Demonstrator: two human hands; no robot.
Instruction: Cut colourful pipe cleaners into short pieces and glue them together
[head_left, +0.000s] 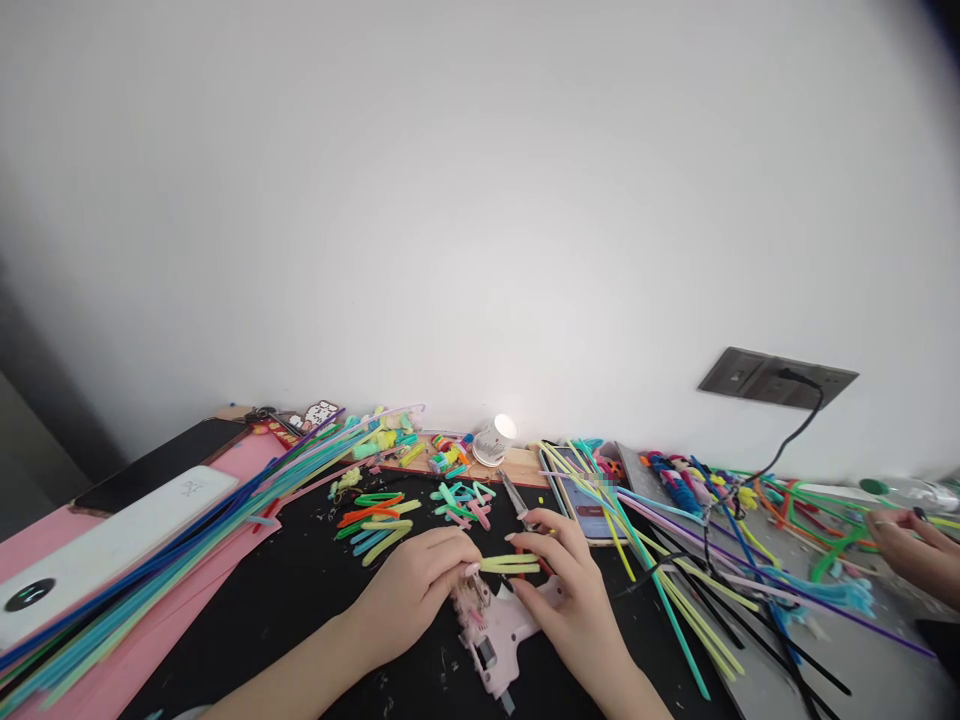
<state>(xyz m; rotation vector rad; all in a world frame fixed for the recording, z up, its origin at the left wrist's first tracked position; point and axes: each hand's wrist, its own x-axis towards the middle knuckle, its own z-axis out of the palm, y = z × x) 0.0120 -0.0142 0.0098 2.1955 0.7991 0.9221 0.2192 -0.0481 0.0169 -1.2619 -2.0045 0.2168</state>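
- Pinches the left ends of some short yellow pipe-cleaner pieces (510, 564) in the left hand (427, 585), thumb and fingers nearly closed together.
- Curves the fingers of the right hand (566, 585) partly open around the right ends of those pieces; cannot tell whether gripping them.
- Holds the pieces above the black middle of the table (262, 610), well in front of its back edge.
- Right below both hands, a pale pink glue gun (499, 655), lying on its side.
- Just beyond the right hand, scissors (514, 493), pointing toward the back edge, and a phone (596, 515) partly under long pipe cleaners.
- Beyond the left hand, cut pieces in green, orange, blue and yellow (379, 522), with a mint and pink pile (463, 503) beside them.
- At the back edge, a white paper cup (495, 441).
- Along the table's left side, a long bundle of pipe cleaners (247, 530) next to a white device (120, 545).
- At the table's right side, a co-worker's hand (911, 545) near a clear bottle (919, 494).
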